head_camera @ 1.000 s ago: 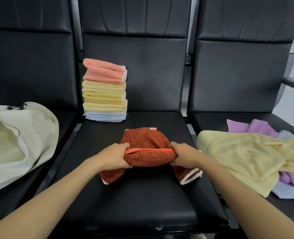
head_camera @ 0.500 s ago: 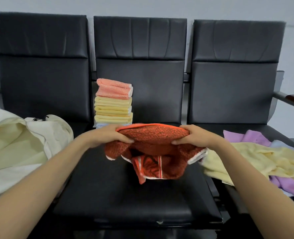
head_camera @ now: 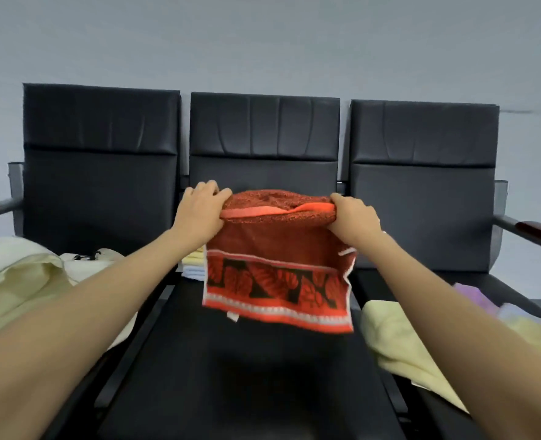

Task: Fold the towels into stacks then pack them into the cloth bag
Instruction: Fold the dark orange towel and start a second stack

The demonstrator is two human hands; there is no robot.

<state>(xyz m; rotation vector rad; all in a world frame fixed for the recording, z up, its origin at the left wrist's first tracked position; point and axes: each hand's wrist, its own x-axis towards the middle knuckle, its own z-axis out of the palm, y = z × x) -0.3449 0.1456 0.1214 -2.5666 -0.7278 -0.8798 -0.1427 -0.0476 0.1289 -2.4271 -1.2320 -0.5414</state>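
Hands (head_camera: 278, 214) hold one red towel (head_camera: 278, 274).

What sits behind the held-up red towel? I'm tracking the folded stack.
Behind the red towel, only the stack's bottom yellow, blue and white layers peek out left of it; the rest is covered.

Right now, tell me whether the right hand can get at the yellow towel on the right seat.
Probably not yet: the right hand is shut on the red towel, held up together with the left hand. The yellow towel lies uncovered below it, so once it lets go the way looks free.
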